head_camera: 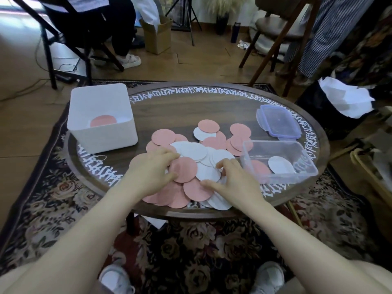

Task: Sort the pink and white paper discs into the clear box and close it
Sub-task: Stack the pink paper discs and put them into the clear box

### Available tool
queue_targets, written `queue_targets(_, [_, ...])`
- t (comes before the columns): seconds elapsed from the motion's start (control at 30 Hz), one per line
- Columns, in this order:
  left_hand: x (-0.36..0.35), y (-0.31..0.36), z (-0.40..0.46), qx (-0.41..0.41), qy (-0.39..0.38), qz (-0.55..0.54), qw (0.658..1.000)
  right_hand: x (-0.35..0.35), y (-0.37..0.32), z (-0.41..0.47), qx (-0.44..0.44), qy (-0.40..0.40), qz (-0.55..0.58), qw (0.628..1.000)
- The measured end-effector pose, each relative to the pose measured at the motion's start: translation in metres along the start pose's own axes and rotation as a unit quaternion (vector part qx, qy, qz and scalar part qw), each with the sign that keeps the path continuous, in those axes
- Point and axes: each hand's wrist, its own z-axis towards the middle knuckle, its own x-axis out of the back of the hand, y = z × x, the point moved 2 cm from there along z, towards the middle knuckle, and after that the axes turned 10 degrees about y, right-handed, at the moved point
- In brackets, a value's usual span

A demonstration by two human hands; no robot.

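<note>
Mostly loose discs: pink and white paper discs [191, 158] lie heaped and overlapping on the table, under and just beyond both hands, spreading toward the near rim.
Left hand: the left hand [151, 168] rests on the left side of the heap, fingers curled down onto the discs, fingertips touching a pink disc [184, 169] that lies between the two hands; whether it pinches that disc cannot be told.
Right hand: the right hand [235, 179] rests on the right side of the heap, fingers bent and spread on white and pink discs; no disc is plainly gripped.
Hands together: the two are apart, close to each other, with the pink disc between them.
Clear box: the clear box [297, 176] stands open just to the right of the right hand, touching the edge of the heap; inside lie one white disc [281, 164] and one pink disc [259, 167].
Lid: the blue-rimmed clear lid [277, 120] lies flat on the table beyond the clear box, off to the far right of the hands.
White bin: the white bin [101, 132] stands beyond and left of the left hand, apart from the heap; a pink disc and some white ones lie on its bottom.
Table: the round dark table [191, 105] with white lettering round its rim carries all of it.
</note>
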Motion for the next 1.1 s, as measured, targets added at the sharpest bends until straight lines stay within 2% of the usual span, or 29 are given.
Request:
queue_targets(0.23, [-0.021, 0.012, 0.010, -0.003, -0.009, -0.014, 1.000, -0.009, -0.005, 0.012, 0.009, -0.008, -0.038, 0.999])
queue_targets(0.37, [-0.023, 0.010, 0.015, -0.006, 0.025, -0.021, 0.999, -0.006, -0.004, 0.011, -0.003, -0.021, -0.023, 1.000])
queue_targets(0.47, [-0.018, 0.008, 0.014, 0.049, 0.052, -0.124, 0.990, -0.001, -0.006, 0.007, 0.032, 0.004, -0.028, 0.999])
queue_targets(0.53, [-0.014, 0.004, 0.014, 0.111, 0.072, -0.213, 0.968, 0.002, -0.010, 0.002, 0.068, 0.023, -0.008, 0.997])
queue_targets(0.63, [-0.009, -0.008, 0.019, 0.174, 0.118, -0.295, 0.932, 0.005, -0.015, -0.008, 0.076, 0.001, 0.010, 0.997])
queue_targets(0.7, [-0.007, -0.015, 0.018, 0.241, 0.120, -0.382, 0.884, 0.002, -0.015, -0.012, 0.053, -0.017, -0.036, 0.998])
queue_targets(0.8, [-0.009, -0.015, 0.014, 0.325, 0.082, -0.503, 0.796, -0.002, -0.014, -0.013, 0.020, -0.014, -0.103, 0.994])
queue_targets(0.87, [-0.014, -0.015, 0.010, 0.362, 0.058, -0.530, 0.765, -0.003, -0.013, -0.011, -0.005, -0.013, -0.088, 0.996])
queue_targets(0.93, [-0.017, -0.015, 0.006, 0.379, 0.046, -0.539, 0.750, -0.001, -0.014, -0.011, -0.027, -0.031, -0.051, 0.998])
queue_targets(1.1, [-0.015, -0.012, 0.002, 0.372, 0.039, -0.561, 0.738, 0.002, -0.012, -0.009, -0.058, -0.066, 0.030, 0.996])
